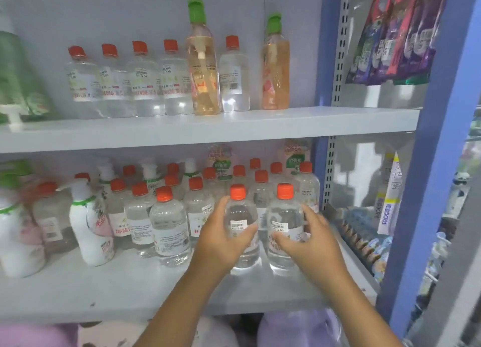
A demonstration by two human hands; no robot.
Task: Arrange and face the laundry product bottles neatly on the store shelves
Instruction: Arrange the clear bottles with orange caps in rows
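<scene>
- My left hand [221, 238] wraps one clear red-capped bottle [240, 227] at the front of the lower shelf [130, 292]; the grip is closed around its body, price sticker facing out, likely so I can turn it.
- My right hand [309, 240] sits at the neighbouring bottle [285, 224] with fingers spread wide, thumb under the label; I can't tell whether it is touching.
- Both stand upright, just beside each other, ahead of the crowded rows, I judge to start a tidy front line.

Both forearms reach forward and up. The left hand [221, 238] curls, thumb up and fingers apart. The right hand [311, 238] is spread, fingers loosely bent.
</scene>
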